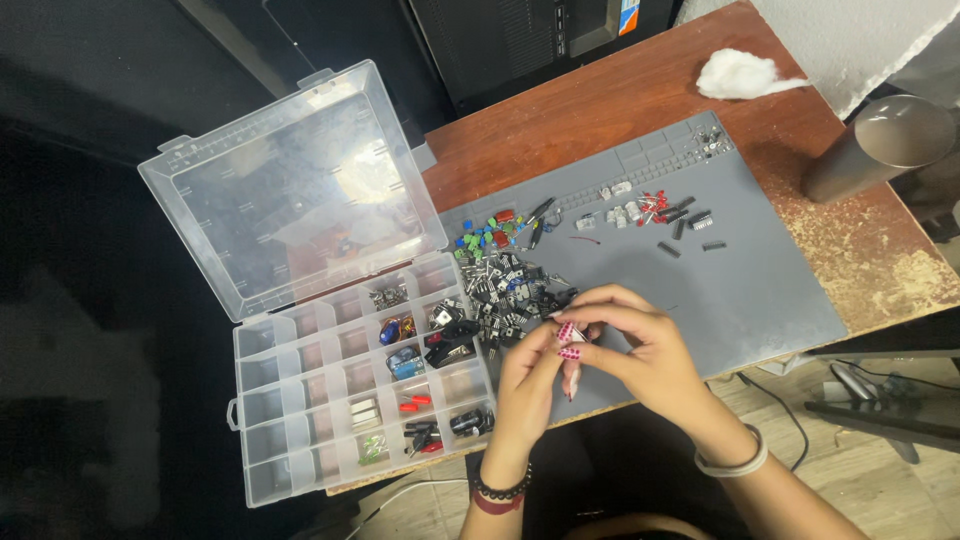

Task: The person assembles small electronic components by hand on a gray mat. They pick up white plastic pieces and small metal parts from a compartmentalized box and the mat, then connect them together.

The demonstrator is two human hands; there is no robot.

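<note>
Your left hand point(535, 370) and right hand point(630, 345) meet fingertip to fingertip over the grey mat point(740, 290), both pinching one small component point(577, 332), beside the component pile point(510, 290) and compartment box point(360, 400).

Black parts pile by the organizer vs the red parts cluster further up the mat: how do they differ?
The black parts pile is large, dense and heaped; the red parts cluster is small and loosely spread. The black parts pile sits at the grey mat's edge beside the clear organizer box, just above the left hand and right hand; the red parts cluster lies nearer the mat's far edge. Both are loose small components resting on the mat.
</note>
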